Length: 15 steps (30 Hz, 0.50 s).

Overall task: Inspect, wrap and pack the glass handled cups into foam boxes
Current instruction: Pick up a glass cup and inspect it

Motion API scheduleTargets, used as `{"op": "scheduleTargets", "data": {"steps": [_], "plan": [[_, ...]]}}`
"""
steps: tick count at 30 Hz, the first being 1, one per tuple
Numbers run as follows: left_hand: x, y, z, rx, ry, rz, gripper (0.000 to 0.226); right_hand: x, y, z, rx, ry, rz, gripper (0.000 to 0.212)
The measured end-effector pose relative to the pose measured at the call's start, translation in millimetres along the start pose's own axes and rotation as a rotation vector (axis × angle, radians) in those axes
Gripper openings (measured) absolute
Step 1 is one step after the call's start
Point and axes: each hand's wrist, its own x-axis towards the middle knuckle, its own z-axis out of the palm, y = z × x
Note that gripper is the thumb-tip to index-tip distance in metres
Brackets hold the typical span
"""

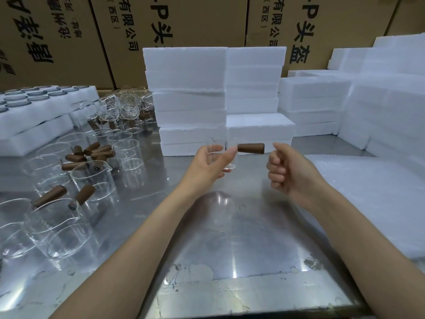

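Observation:
My left hand (208,163) grips a clear glass cup (226,147) raised above the steel table, fingers curled round its body. The cup's brown wooden handle (250,148) sticks out to the right, level. My right hand (285,168) hovers just right of the handle's tip with fingers curled into a loose fist, holding nothing and not touching the handle. Several more glass handled cups (76,187) crowd the table's left side. Stacked white foam boxes (186,97) stand behind the held cup.
A white foam sheet (368,194) lies on the table at right, with more foam boxes (379,107) piled behind it. A foam tray of round lids (39,111) sits at far left. Cardboard cartons (174,24) wall off the back. Bare steel table (230,249) lies in front.

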Motion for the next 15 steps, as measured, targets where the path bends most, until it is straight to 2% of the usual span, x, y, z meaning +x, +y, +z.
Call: {"op": "scheduleTargets", "data": {"steps": [4,8,12,15], "plan": [[2,0,0,-0.031,0.017,-0.018,0.054,-1,1,3,0.009,0.096,-0.185,0.027],[-1,2,3,-0.014,0.024,0.008,0.072,-2,9,10,-0.19,0.053,-0.369,0.023],[-4,3,3,0.037,-0.001,0.042,0.083,-2,12,13,-0.237,0.106,-0.47,0.017],[-6,2,2,0.114,-0.055,0.124,0.104,-3,10,9,-0.177,0.132,-0.486,0.012]]}}
